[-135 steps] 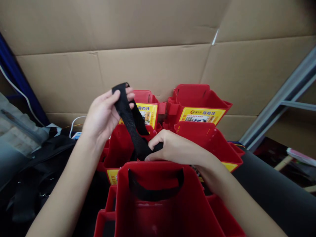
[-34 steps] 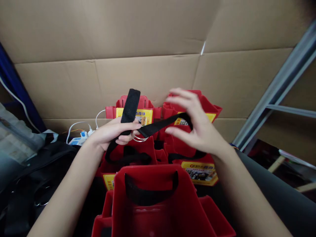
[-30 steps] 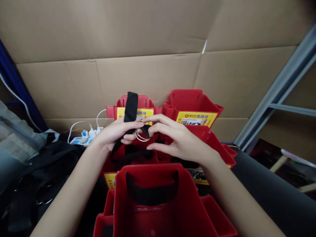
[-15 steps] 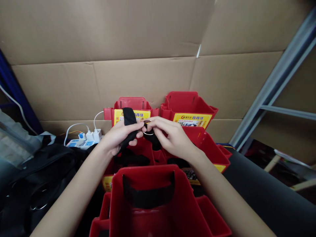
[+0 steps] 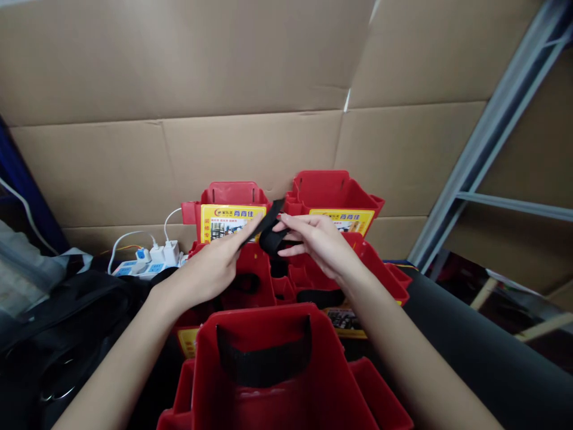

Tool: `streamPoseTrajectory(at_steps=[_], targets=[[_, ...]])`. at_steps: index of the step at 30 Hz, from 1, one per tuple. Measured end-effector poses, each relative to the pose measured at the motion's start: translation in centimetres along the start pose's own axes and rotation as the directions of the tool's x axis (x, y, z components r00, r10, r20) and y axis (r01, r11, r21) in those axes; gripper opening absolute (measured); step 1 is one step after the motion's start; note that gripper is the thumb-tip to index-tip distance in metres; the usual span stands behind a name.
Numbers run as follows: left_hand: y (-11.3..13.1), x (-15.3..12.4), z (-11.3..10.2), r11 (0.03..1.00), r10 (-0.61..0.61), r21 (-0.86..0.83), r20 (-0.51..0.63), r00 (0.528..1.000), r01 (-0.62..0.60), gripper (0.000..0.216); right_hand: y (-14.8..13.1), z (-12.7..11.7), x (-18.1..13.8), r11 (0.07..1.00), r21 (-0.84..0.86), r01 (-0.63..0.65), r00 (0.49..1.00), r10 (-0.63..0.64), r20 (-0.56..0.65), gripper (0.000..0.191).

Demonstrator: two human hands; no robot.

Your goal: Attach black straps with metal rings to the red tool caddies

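Note:
Between my two hands, above the red plastic bins, a black webbing strap [image 5: 271,237] is held up in a loop. My left hand [image 5: 219,257] grips one length of it, with the strap running out past its fingertips. With thumb and forefinger my right hand [image 5: 313,236] pinches the strap's other side; its remaining fingers are loosely spread. The metal ring is mostly hidden by strap and fingers. Nearest me stands a red bin [image 5: 268,412] with a black strap [image 5: 268,364] threaded through two slots in its back wall.
More red bins [image 5: 322,185] with yellow labels stand behind, against a cardboard wall [image 5: 250,143]. At left lie a power strip [image 5: 145,269] with white plugs and a heap of black straps [image 5: 67,334]. A grey metal frame [image 5: 474,137] rises at right.
The strap has swung from upright over my left hand to a loop between both hands. My left hand has turned, and the metal ring has gone mostly out of sight.

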State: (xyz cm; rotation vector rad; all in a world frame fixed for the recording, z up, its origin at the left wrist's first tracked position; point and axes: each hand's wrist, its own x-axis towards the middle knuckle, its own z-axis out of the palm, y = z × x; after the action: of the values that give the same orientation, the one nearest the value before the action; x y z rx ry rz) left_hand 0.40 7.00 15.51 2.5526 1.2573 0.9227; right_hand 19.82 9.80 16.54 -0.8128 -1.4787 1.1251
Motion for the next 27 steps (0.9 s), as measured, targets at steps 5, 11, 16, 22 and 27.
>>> streamPoseTrajectory(at_steps=[5,11,16,22,27], targets=[[0.1,-0.3,-0.2,0.967,-0.006,0.254,0.059,0.998,-0.009,0.071,-0.2,-0.7,0.4,0.967,0.21,-0.144,0.99,0.138,0.044,0.015],[1.0,-1.0,-1.1,0.9,-0.07,0.436,0.086,0.994,0.026,0.075,-0.2,-0.7,0.5,0.969,0.199,-0.147,0.989,0.144,0.03,0.025],[0.9,-0.5,-0.1,1.0,0.02,-0.002,0.13,0.991,-0.02,0.063,0.0,0.0,0.0,0.995,0.001,-0.098,0.995,0.098,0.018,0.016],[1.1,0.9,1.8,0.729,-0.312,-0.652,-0.049,0.949,0.206,0.03,-0.2,1.2,-0.8,0.992,-0.121,0.031,0.996,-0.021,0.085,0.015],[0.6,1.0,1.5,0.712,-0.377,-0.678,-0.15,0.914,0.183,0.019,-0.4,1.5,-1.0,0.997,-0.057,0.047,0.996,-0.043,0.076,0.036]])
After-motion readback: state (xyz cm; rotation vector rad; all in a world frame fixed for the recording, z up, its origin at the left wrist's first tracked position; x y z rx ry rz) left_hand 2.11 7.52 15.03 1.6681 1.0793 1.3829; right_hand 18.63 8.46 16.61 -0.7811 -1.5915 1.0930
